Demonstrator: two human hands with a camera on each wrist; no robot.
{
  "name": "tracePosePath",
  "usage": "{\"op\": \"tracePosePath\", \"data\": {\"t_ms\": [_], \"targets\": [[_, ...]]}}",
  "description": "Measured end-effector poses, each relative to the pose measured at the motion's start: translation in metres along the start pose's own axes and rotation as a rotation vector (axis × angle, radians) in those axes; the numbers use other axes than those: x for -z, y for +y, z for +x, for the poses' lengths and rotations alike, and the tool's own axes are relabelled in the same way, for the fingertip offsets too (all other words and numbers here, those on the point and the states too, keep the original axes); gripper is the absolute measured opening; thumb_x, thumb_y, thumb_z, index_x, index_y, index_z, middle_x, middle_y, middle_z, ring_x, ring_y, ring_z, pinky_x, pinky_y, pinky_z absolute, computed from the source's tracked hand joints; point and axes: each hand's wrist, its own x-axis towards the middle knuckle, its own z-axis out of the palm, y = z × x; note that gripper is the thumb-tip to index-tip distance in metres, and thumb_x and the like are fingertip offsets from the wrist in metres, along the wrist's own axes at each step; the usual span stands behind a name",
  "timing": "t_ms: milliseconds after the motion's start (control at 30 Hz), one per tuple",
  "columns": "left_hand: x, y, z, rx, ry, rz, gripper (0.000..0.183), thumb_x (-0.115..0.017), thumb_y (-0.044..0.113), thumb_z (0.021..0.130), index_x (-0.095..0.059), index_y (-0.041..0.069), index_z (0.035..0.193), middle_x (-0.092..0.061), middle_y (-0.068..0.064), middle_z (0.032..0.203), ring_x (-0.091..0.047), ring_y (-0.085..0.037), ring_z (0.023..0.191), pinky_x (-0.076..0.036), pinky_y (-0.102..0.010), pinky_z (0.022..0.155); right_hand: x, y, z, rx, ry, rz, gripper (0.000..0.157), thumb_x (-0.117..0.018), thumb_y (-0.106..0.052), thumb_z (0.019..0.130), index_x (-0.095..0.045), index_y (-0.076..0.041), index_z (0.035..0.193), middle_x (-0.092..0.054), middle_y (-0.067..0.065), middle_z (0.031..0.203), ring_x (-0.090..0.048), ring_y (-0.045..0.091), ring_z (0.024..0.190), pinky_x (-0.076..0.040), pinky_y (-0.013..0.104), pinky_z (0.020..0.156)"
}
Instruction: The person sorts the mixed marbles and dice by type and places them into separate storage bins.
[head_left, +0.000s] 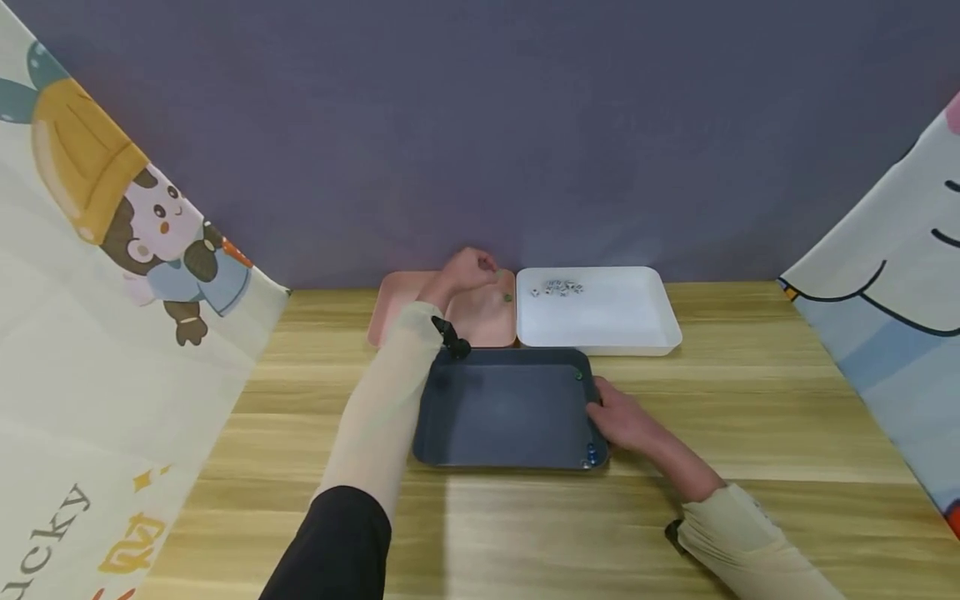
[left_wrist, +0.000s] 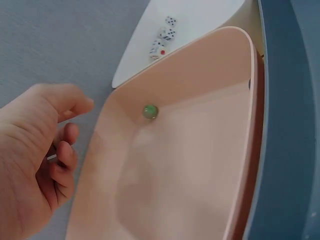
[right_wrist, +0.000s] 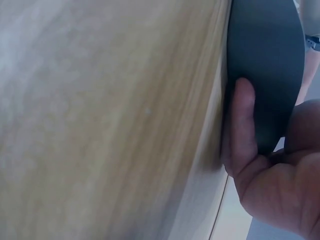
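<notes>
My left hand (head_left: 467, 271) is over the back of the pink tray (left_wrist: 195, 150), its fingers loosely bent with nothing visible between them. A green marble (left_wrist: 150, 111) lies in a corner of that tray, a short way from the fingers. My right hand (head_left: 624, 417) grips the right side of the dark blue-grey tray (head_left: 502, 408). In the right wrist view a finger (right_wrist: 244, 120) presses along the outer wall of this tray. Inside it, along the right side, are a green marble (head_left: 578, 376) and blue marbles (head_left: 592, 452) in the near corner.
A white tray (head_left: 615, 321) stands right of the pink one, with several dice (head_left: 558, 287) toward its back left. The dark tray sits in front of both on the wooden table (head_left: 750, 400). A grey-blue wall (head_left: 525, 125) rises behind.
</notes>
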Motion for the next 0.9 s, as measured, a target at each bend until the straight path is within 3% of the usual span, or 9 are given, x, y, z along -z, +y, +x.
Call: {"op": "tracePosePath", "data": {"t_ms": [167,300,367,433,567,667,733,900], "targets": [[-0.008,-0.006,0.002,0.056,-0.034,-0.079,0.024,-0.069,0.023,0.091,-0.068,0.008,0.11,-0.062,-0.005,0.113,-0.057,-0.021,0.098,-0.048,-0.037,0.082,-0.003,-0.002,0.0,0.001,0.003,-0.026,0.054,-0.036,-0.017,0.1,-0.025,-0.001,0.151,-0.046,0.027,0.139,-0.059,0.028,0.097,-0.048,0.039,0.078],[-0.015,-0.008,0.006,0.044,-0.044,-0.096,0.028,-0.07,0.023,0.091,-0.068,0.006,0.113,-0.063,-0.007,0.117,-0.057,-0.023,0.104,-0.048,-0.037,0.086,-0.002,-0.002,0.0,0.01,0.018,-0.046,0.055,-0.036,-0.016,0.1,-0.024,0.001,0.15,-0.045,0.028,0.139,-0.057,0.029,0.101,-0.047,0.04,0.079],[-0.017,-0.008,0.007,0.053,-0.048,-0.113,0.028,-0.07,0.023,0.091,-0.069,0.006,0.114,-0.063,-0.007,0.117,-0.057,-0.022,0.105,-0.048,-0.037,0.087,-0.002,-0.001,-0.001,0.005,0.021,-0.043,0.055,-0.037,-0.016,0.1,-0.024,0.001,0.15,-0.048,0.028,0.135,-0.059,0.028,0.093,-0.048,0.039,0.074],[-0.019,-0.009,0.005,0.063,-0.053,-0.132,0.026,-0.07,0.024,0.091,-0.07,0.007,0.111,-0.063,-0.005,0.114,-0.057,-0.021,0.101,-0.049,-0.037,0.085,-0.002,-0.001,-0.001,-0.003,0.019,-0.031,0.055,-0.037,-0.016,0.1,-0.024,0.001,0.151,-0.05,0.029,0.131,-0.062,0.028,0.084,-0.05,0.039,0.068],[-0.021,-0.01,-0.001,0.087,-0.063,-0.18,0.02,-0.069,0.023,0.092,-0.071,0.008,0.104,-0.062,-0.003,0.102,-0.053,-0.018,0.084,-0.047,-0.035,0.076,-0.003,-0.001,-0.001,-0.006,0.02,-0.039,0.055,-0.036,-0.017,0.1,-0.024,0.0,0.151,-0.05,0.028,0.132,-0.062,0.03,0.088,-0.05,0.042,0.072],[-0.02,-0.007,-0.005,0.061,-0.067,-0.146,0.018,-0.068,0.021,0.092,-0.072,0.006,0.103,-0.063,-0.007,0.096,-0.05,-0.019,0.076,-0.045,-0.035,0.072,-0.003,-0.001,0.0,-0.003,0.021,-0.06,0.054,-0.036,-0.017,0.101,-0.024,0.001,0.15,-0.048,0.028,0.135,-0.059,0.027,0.094,-0.048,0.041,0.077],[-0.018,-0.003,-0.007,0.025,-0.071,-0.088,0.018,-0.067,0.018,0.093,-0.072,0.004,0.102,-0.065,-0.01,0.094,-0.05,-0.021,0.073,-0.045,-0.036,0.07,-0.002,-0.001,0.0,-0.01,0.014,-0.037,0.054,-0.035,-0.017,0.101,-0.023,0.001,0.151,-0.052,0.027,0.128,-0.062,0.026,0.083,-0.051,0.04,0.07],[-0.017,0.011,-0.011,-0.069,-0.087,0.09,0.019,-0.062,0.023,0.096,-0.072,0.01,0.106,-0.066,-0.004,0.1,-0.056,-0.019,0.08,-0.047,-0.035,0.073,-0.002,-0.001,0.001,-0.011,0.011,-0.006,0.054,-0.035,-0.016,0.101,-0.021,0.001,0.151,-0.057,0.024,0.113,-0.061,0.021,0.064,-0.05,0.036,0.057]]}}
